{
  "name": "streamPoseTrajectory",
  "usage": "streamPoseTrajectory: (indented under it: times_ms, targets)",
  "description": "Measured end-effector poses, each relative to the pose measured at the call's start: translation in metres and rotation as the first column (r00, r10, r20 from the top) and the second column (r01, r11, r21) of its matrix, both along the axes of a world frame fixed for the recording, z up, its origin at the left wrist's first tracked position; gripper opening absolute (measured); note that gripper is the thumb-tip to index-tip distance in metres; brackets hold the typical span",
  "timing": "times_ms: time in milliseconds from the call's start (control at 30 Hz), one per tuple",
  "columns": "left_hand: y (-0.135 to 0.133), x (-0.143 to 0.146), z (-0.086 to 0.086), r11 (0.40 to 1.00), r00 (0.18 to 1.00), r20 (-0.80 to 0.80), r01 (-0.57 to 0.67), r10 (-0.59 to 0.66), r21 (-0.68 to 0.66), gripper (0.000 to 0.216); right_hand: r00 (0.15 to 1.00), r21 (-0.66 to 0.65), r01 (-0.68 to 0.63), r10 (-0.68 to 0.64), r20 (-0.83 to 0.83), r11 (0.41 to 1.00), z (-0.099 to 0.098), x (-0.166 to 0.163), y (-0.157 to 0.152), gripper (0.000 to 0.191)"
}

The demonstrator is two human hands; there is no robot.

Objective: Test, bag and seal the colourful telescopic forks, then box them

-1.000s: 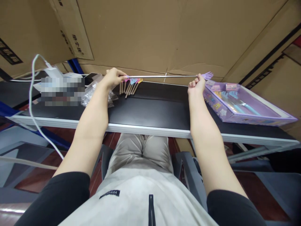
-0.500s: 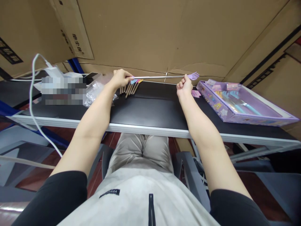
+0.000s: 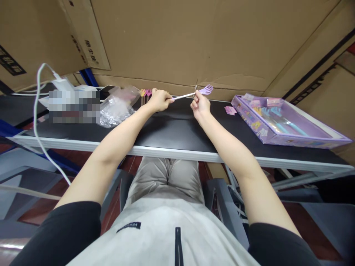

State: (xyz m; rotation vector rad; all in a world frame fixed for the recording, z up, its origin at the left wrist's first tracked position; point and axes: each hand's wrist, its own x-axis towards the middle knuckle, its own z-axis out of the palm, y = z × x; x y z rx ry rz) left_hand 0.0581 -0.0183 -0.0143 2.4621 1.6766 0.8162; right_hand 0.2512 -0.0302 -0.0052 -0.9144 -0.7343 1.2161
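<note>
A telescopic back scratcher (image 3: 183,96) with a thin silver shaft and a purple hand-shaped head spans the gap between my hands above the black tabletop. My left hand (image 3: 161,100) is closed around its handle end on the left. On the other side, my right hand (image 3: 201,106) pinches the shaft just below the purple claw. Several more back scratchers (image 3: 145,92), with yellow and pink heads, lie behind my left hand, which partly hides them.
Crumpled clear plastic bags (image 3: 115,109) lie left, beside a blurred-out patch and a white cable (image 3: 36,111). A purple display box (image 3: 266,133) at right holds blue and yellow back scratchers. Small pink cards (image 3: 230,110) lie beside it. Cardboard (image 3: 172,44) walls the back.
My hands have come closer together, and the back scratcher's exposed shaft is much shorter. My left hand moved right and slightly down; my right hand moved left.
</note>
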Motion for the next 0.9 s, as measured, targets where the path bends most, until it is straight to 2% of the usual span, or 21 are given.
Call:
streamPoseTrajectory:
  times_ms: [267, 533, 733, 900]
  targets:
    - [-0.003, 0.008, -0.002, 0.998, 0.998, 0.001, 0.058, -0.058, 0.009, 0.033, 0.997, 0.02, 0.017, -0.019, 0.081, 1.0, 0.006, 0.006, 0.001, 0.055]
    - [-0.016, 0.031, -0.007, 0.994, 0.995, 0.01, 0.102, -0.101, -0.042, 0.033, 0.965, 0.008, 0.024, -0.025, 0.26, 1.0, -0.005, 0.015, 0.013, 0.054]
    - [-0.02, 0.044, -0.011, 0.998, 0.998, 0.039, 0.042, -0.04, -0.057, 0.031, 0.881, -0.032, 0.047, -0.026, 0.472, 0.998, -0.008, 0.004, 0.004, 0.04]
    - [-0.022, 0.053, -0.015, 0.993, 0.994, 0.077, -0.065, 0.072, -0.099, 0.032, 0.799, -0.094, -0.062, 0.106, 0.591, 0.994, -0.009, -0.005, -0.005, 0.037]
